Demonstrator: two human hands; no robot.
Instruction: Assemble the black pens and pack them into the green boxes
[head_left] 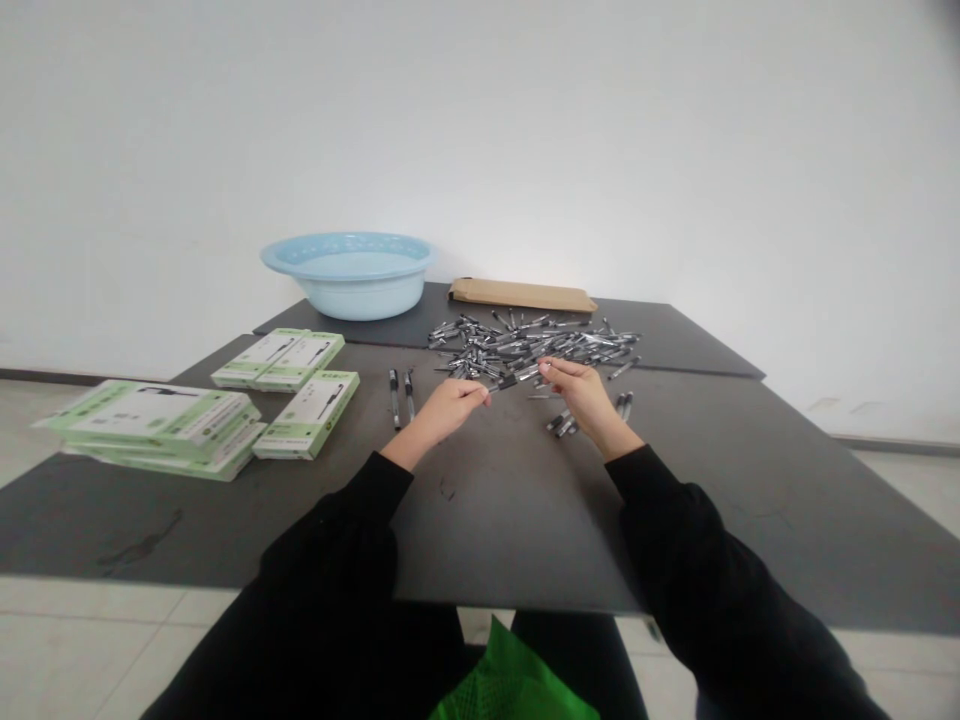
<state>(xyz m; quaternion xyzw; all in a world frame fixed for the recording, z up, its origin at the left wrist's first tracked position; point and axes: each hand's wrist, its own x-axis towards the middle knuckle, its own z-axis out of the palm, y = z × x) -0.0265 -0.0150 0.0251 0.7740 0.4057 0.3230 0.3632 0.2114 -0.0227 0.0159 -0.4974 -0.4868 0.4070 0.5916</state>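
Note:
Between my two hands is a pen (510, 381) with a clear barrel and a dark section, held nearly level above the table. My left hand (450, 405) is closed on its left end, and my right hand (583, 397) pinches its right end. Whether the pen is in one piece or two parts is too small to tell. Just behind the hands lies a loose heap of pens (480, 345). Two pens (395, 400) lie side by side to the left of my left hand. A few more pens (562, 424) lie under and beside my right hand, partly hidden by it.
Green-and-white pen boxes (307, 415) lie on the left of the dark table (495, 520), with several stacked boxes (165, 425) nearer the edge. A light blue basin (364, 295) and a flat brown cardboard piece (521, 294) are at the back, before a white wall.

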